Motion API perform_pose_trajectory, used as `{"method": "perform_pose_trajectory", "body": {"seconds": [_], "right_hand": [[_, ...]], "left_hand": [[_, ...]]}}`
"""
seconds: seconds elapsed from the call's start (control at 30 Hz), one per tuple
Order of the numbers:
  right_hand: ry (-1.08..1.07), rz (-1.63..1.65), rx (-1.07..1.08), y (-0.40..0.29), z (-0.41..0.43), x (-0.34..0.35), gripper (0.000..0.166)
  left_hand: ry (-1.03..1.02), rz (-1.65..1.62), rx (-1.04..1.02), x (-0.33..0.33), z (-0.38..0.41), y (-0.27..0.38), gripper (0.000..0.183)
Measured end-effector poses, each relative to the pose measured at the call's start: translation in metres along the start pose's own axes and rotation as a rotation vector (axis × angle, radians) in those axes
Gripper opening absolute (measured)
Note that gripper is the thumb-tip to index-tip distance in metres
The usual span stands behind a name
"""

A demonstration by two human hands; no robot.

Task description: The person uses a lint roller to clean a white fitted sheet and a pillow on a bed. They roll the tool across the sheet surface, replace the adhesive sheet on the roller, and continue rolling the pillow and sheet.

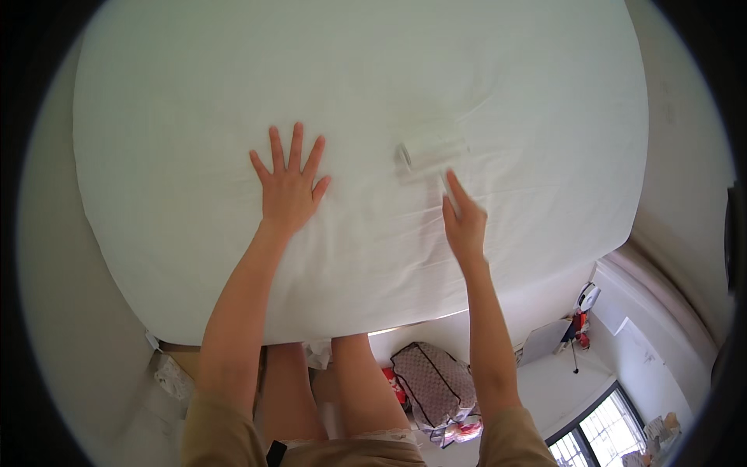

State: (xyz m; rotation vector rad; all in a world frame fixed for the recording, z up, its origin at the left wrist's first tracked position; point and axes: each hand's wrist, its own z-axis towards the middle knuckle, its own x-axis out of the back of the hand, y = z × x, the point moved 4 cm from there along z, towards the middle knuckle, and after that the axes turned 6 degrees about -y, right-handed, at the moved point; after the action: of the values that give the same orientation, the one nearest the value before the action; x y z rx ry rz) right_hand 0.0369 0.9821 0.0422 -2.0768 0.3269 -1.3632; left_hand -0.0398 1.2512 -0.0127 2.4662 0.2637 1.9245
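A mattress under a pale fitted sheet [362, 257] fills most of the view before me. My left hand [289, 187] lies palm down on it, fingers spread, holding nothing. To its right, my right hand [464, 219] grips the handle of a white lint roller [437, 153], with one finger stretched along the handle. The roller head is at the sheet, slightly blurred; whether it presses on the fabric is hard to tell. Creases run in the sheet around the roller and below it.
Below the mattress edge, a patterned bag [435, 382] with dark trim stands near my legs. Further right are a flat pale board [544, 341], a white round device [588, 296] and a window [610, 426] with bars. Walls rise on both sides of the mattress.
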Motion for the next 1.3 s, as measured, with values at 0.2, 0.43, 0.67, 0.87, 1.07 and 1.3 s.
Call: {"method": "perform_pose_trajectory", "body": {"seconds": [0.2,0.43,0.67,0.87,1.07,1.3], "right_hand": [[-0.232,-0.264,-0.197,0.086,-0.244,0.024,0.048],[-0.241,-0.122,-0.097,0.0,-0.229,0.042,0.04],[-0.384,-0.106,0.067,-0.049,-0.165,-0.056,0.038],[-0.371,-0.307,-0.152,0.037,-0.288,0.011,0.038],[-0.477,-0.264,0.08,-0.05,-0.28,-0.027,0.042],[-0.696,-0.294,0.227,-0.095,-0.243,-0.126,0.036]], "left_hand": [[-0.004,0.015,0.018,0.0,-0.009,-0.007,0.069],[-0.037,-0.026,0.031,0.009,-0.015,-0.007,0.065],[-0.185,-0.124,0.068,0.013,-0.113,0.004,0.07],[-0.402,-0.239,0.278,-0.01,-0.265,0.0,0.074],[-0.447,-0.337,0.428,-0.037,-0.335,-0.011,0.08],[-0.46,-0.294,0.407,-0.046,-0.341,-0.016,0.084]]}}
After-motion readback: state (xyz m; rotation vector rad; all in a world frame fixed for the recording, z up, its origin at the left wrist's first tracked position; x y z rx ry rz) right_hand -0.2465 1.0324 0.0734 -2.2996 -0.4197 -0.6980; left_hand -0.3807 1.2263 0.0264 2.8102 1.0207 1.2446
